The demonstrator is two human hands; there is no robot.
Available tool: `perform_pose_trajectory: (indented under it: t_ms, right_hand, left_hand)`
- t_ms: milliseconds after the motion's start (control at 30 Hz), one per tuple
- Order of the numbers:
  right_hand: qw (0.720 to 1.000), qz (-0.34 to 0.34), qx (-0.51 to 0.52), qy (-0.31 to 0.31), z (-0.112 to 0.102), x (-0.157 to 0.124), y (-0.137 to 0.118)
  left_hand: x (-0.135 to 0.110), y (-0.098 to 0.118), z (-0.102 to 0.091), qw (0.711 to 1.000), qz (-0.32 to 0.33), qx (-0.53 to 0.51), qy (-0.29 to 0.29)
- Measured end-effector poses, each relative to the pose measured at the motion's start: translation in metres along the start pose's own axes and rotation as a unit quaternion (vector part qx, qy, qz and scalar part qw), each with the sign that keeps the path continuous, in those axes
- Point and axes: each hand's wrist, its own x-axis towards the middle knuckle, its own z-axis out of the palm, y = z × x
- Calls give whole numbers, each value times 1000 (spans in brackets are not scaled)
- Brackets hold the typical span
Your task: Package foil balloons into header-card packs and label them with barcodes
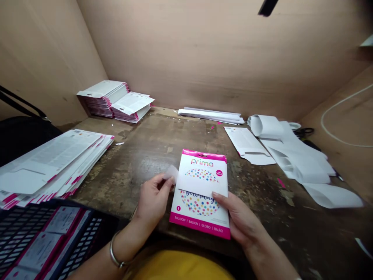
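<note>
A balloon packet, white with pink bands and coloured dots, is held tilted above the table in front of me. My right hand grips its right edge, thumb on the front face and fingers behind. Across the packet's middle lies a white flap or strip that covers part of the printed balloon. To the left, my left hand pinches a small whitish piece of paper between thumb and fingertips, close beside the packet's left edge. What the fingers behind the packet touch is hidden.
Stacks of white-and-pink packets stand at the back left; more envelopes lie fanned at left. A dark crate holds packets. One envelope, a curled white strip roll and scissors lie right. Folded paper rests by the back wall.
</note>
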Motion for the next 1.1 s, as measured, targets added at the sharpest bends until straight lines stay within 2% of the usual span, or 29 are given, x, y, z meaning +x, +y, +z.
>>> perform_pose_trajectory:
  t_ms: [67, 167, 267, 333, 400, 433, 467, 500, 533, 567, 600, 633, 700, 800, 867, 1000, 1100]
  right_hand:
    - [1000, -2, 5, 15, 4, 3, 1]
    - [999, -6, -4, 35, 12, 5, 5]
    - [998, -16, -42, 52, 16, 4, 8]
    - [994, -31, -101, 39, 13, 1, 5]
    - [969, -92, -225, 52, 5, -5, -1]
    - [933, -150, -317, 87, 0, -9, -4]
    - [871, -218, -420, 132, -5, -12, -7]
    - [788, -284, -520, 169, -9, -16, -9]
    - [697, -335, -609, 178, -12, -19, -10]
    - [616, -364, -681, 155, -13, -21, -9]
    - [555, -370, -737, 108, -13, -22, -6]
    - [515, -362, -775, 57, -11, -22, -2]
    - [475, -332, -815, -8, -5, -20, 7]
    - [464, -301, -833, -23, 6, -14, 16]
    - [474, -292, -830, -43, 14, -9, 20]
    - [499, -300, -810, -69, 33, 3, 26]
    - [513, -302, -800, -73, 39, 8, 28]
  left_hand:
    - [2, 0, -1, 980, 114, 160, -14]
    - [6, -1, 6, 916, 236, 319, -59]
    - [9, -3, 13, 857, 272, 425, -105]
    - [11, -4, 16, 836, 276, 460, -119]
    - [11, -5, 16, 826, 279, 475, -121]
    - [11, -5, 15, 822, 280, 480, -122]
    - [11, -5, 15, 819, 280, 486, -123]
    - [11, -5, 15, 815, 280, 491, -125]
    - [11, -5, 15, 813, 280, 495, -126]
    - [10, -5, 15, 813, 282, 494, -124]
    - [10, -6, 15, 816, 283, 488, -122]
    - [10, -6, 14, 825, 283, 475, -116]
    - [11, -5, 13, 857, 272, 425, -100]
    - [12, -2, 10, 908, 232, 342, -74]
    - [13, 0, 9, 920, 215, 322, -67]
    - [11, 1, 9, 911, 216, 341, -90]
    - [9, -3, 9, 889, 256, 365, -105]
